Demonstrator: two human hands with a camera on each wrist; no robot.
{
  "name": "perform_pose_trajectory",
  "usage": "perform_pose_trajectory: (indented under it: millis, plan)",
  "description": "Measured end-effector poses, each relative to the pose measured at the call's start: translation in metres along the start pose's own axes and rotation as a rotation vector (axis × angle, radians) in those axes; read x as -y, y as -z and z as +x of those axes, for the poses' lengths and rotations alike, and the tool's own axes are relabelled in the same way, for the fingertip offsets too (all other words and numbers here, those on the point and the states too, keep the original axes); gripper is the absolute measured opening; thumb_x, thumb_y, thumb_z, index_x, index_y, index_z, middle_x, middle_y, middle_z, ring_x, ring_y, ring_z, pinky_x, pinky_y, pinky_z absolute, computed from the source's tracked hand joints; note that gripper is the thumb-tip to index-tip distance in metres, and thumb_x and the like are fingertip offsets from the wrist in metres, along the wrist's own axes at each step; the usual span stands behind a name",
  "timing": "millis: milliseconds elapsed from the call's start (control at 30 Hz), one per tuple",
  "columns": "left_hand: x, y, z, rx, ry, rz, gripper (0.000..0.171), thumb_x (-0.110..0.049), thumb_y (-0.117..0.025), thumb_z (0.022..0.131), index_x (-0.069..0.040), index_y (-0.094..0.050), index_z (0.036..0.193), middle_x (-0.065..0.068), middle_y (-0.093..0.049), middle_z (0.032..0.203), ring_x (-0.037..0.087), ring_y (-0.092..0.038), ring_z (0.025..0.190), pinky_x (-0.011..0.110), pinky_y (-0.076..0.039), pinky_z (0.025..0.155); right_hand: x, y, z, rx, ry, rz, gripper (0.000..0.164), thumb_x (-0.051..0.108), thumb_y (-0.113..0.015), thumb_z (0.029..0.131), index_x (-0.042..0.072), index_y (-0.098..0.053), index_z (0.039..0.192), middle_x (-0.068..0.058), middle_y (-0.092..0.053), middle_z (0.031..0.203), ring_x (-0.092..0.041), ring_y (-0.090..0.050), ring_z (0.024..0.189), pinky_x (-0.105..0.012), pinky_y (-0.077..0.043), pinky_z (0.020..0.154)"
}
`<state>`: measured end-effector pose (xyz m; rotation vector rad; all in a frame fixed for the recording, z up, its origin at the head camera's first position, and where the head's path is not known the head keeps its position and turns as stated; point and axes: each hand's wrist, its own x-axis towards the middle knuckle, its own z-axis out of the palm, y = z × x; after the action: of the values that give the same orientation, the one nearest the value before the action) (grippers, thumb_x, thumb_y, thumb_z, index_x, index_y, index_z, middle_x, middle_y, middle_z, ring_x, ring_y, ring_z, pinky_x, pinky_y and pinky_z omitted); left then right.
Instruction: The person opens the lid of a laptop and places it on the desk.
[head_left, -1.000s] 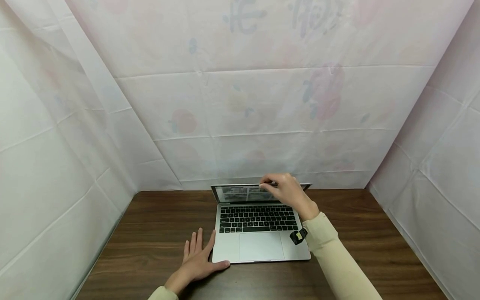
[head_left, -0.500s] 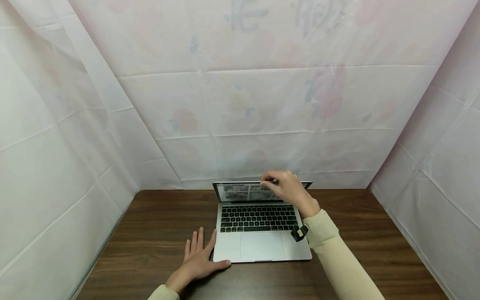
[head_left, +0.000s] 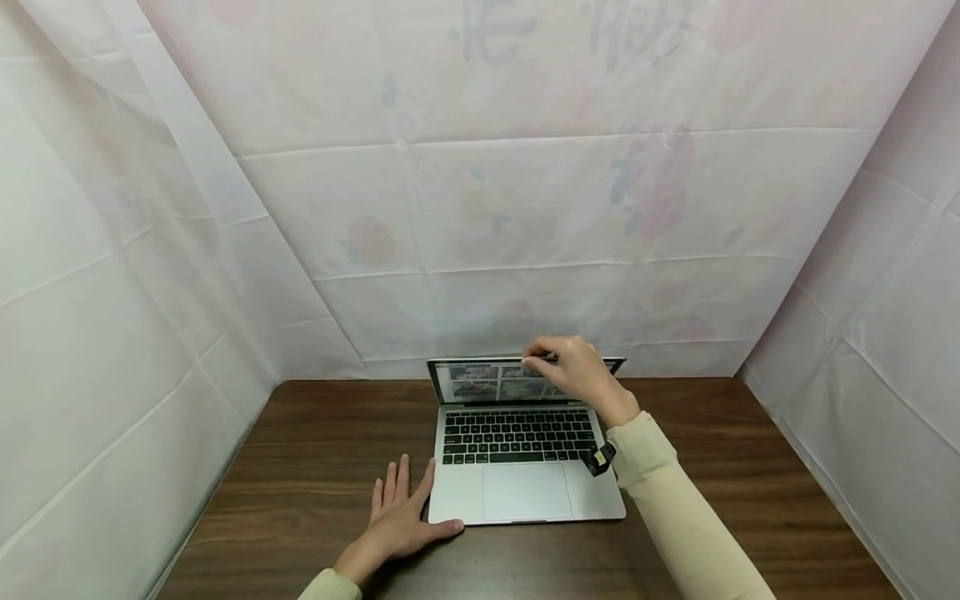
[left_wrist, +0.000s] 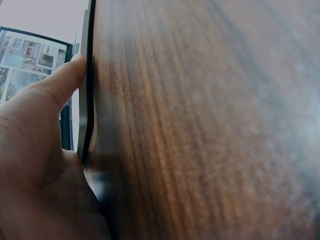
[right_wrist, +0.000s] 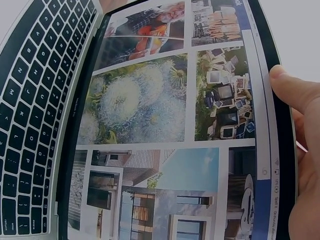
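Observation:
A silver laptop (head_left: 527,492) with black keys stands unfolded on the wooden table, its lit screen (head_left: 487,382) showing several pictures. My right hand (head_left: 573,367) pinches the top edge of the screen, right of its middle. In the right wrist view the thumb (right_wrist: 287,82) lies on the screen's dark border, and the other fingers are mostly hidden behind the lid. My left hand (head_left: 393,521) rests by the laptop's front left corner with fingers spread and straight, the thumb along the front edge. The left wrist view shows that thumb (left_wrist: 65,80) against the laptop's edge.
The brown wooden table (head_left: 300,467) runs out to both sides of the laptop. White printed cloth (head_left: 480,208) hangs close behind the table's far edge and along both sides. A small black device (head_left: 597,458) sits at the right wrist, above the laptop.
The screen has tilted back a little, its top edge rising in the head view along with my right hand, and more of its pictures show. My left hand has stayed in place.

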<state>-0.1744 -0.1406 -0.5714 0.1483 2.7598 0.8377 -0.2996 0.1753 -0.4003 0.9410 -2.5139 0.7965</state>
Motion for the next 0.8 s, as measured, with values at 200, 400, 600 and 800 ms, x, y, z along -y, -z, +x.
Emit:
perform_pose_trajectory:
  millis: [200,400,600,800]
  plan:
    - [-0.0013,-0.001,-0.001,-0.01,-0.002,-0.002,0.123,-0.087,-0.067,0.071,-0.021,-0.023,0.166,0.025,0.005,0.171,0.047,0.009,0.158,0.066,0.008,0.122,-0.0044,-0.0007,0.0018,0.009,-0.023,0.009,0.012,0.024,-0.072,0.098,0.018,-0.078,0.106,0.002,-0.078,0.102,-0.012,-0.073,0.086,-0.036,-0.059,0.073]
    - [-0.0028,-0.0002,-0.0016,-0.01,0.002,0.002,0.124,-0.087,-0.068,0.071,-0.021,-0.023,0.166,0.025,0.005,0.172,0.047,0.008,0.158,0.066,0.008,0.122,-0.0069,-0.0014,0.0038,0.007,-0.024,0.007,0.013,0.025,-0.072,0.098,0.017,-0.078,0.107,0.002,-0.078,0.102,-0.013,-0.073,0.087,-0.037,-0.06,0.073]
    - [-0.0024,-0.0001,-0.0014,-0.027,-0.002,0.003,0.124,-0.086,-0.069,0.07,-0.019,-0.025,0.165,0.026,0.002,0.171,0.047,0.006,0.158,0.066,0.007,0.122,-0.0047,-0.0008,0.0055,-0.003,-0.012,0.013,0.013,0.022,-0.073,0.097,0.015,-0.078,0.108,0.0,-0.078,0.102,-0.014,-0.073,0.089,-0.037,-0.06,0.075]
    - [-0.006,0.004,-0.0049,-0.033,-0.009,-0.018,0.123,-0.084,-0.07,0.071,-0.018,-0.026,0.165,0.028,0.001,0.171,0.049,0.006,0.157,0.067,0.008,0.122,-0.0043,-0.0011,0.008,0.001,-0.03,0.007,0.014,0.023,-0.072,0.098,0.015,-0.077,0.108,0.0,-0.078,0.1,-0.012,-0.072,0.085,-0.035,-0.059,0.072]
